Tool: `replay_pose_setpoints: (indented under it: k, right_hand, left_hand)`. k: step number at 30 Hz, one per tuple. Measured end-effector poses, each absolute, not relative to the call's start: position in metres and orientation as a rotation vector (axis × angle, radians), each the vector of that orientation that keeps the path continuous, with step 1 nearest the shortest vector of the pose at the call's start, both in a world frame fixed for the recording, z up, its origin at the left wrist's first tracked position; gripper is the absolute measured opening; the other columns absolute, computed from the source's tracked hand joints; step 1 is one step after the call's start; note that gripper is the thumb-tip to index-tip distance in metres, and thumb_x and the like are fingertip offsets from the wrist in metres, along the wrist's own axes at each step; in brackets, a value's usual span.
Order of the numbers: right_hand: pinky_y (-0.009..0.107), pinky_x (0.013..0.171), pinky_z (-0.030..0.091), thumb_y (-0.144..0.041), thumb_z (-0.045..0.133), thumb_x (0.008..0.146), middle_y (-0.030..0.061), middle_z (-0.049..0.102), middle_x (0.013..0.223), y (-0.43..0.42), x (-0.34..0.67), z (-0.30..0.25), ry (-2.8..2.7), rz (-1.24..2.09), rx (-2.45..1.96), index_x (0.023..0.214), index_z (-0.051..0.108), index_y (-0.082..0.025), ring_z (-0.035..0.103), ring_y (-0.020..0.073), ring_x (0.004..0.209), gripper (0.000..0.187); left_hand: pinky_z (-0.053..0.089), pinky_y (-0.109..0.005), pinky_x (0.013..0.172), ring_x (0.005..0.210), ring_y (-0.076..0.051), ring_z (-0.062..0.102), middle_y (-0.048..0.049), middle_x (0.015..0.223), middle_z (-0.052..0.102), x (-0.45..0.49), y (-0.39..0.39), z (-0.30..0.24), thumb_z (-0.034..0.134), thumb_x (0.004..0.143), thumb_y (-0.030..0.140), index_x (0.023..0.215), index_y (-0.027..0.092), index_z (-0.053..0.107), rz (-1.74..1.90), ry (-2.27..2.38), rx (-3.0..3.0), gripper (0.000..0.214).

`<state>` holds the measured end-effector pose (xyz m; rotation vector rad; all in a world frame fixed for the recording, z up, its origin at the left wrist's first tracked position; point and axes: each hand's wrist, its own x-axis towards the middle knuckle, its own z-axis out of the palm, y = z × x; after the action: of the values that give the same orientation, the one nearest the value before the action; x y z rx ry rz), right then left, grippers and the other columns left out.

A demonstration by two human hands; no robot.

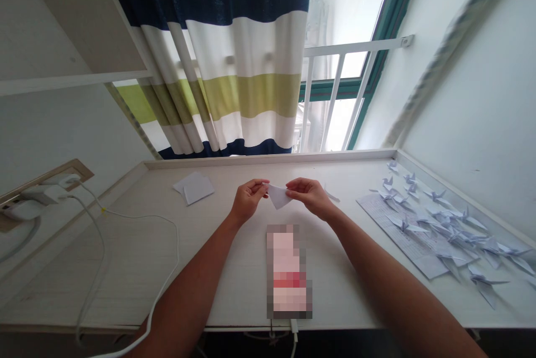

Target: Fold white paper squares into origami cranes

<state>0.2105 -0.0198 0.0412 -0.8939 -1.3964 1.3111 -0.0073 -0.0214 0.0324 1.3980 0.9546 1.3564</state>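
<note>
Both my hands are raised a little above the white desk (138,246), pinching one small folded piece of white paper (278,196) between them. My left hand (248,200) grips its left corner with thumb and fingers closed. On the paper's right edge, my right hand (307,195) is closed the same way. The paper hangs as a triangle pointing down.
A blurred-out flat object (288,271) lies on the desk below my hands. Loose white sheets (194,186) lie at the back left. Several folded paper cranes (439,218) cover a sheet on the right. A white cable (167,257) runs from wall plugs (31,199) on the left.
</note>
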Motion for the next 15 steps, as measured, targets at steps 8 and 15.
replay_pose_setpoints:
  k: [8,15]
  right_hand:
    - [0.034,0.072,0.053,-0.046,0.078,0.076,0.0080,0.076,0.086,-0.030,0.209,0.053,-1.649,1.391,-0.948,0.092,0.079,-0.015,0.066,0.0191,0.076,0.034]
    - [0.026,0.056,0.043,-0.050,0.073,0.082,0.0032,0.067,0.068,-0.033,0.198,0.048,-1.692,1.326,-0.914,0.079,0.076,-0.016,0.055,0.0141,0.062,0.035]
  left_hand:
    - [0.053,-0.030,0.071,0.074,-0.017,0.063,-0.0052,0.075,0.070,-0.002,-0.026,0.036,0.073,0.081,0.044,0.077,0.016,0.076,1.330,0.915,1.414,0.028]
    - [0.045,-0.024,0.060,0.063,-0.012,0.055,-0.0019,0.070,0.065,0.008,-0.032,0.036,0.073,0.081,0.050,0.077,0.016,0.071,1.306,0.898,1.383,0.034]
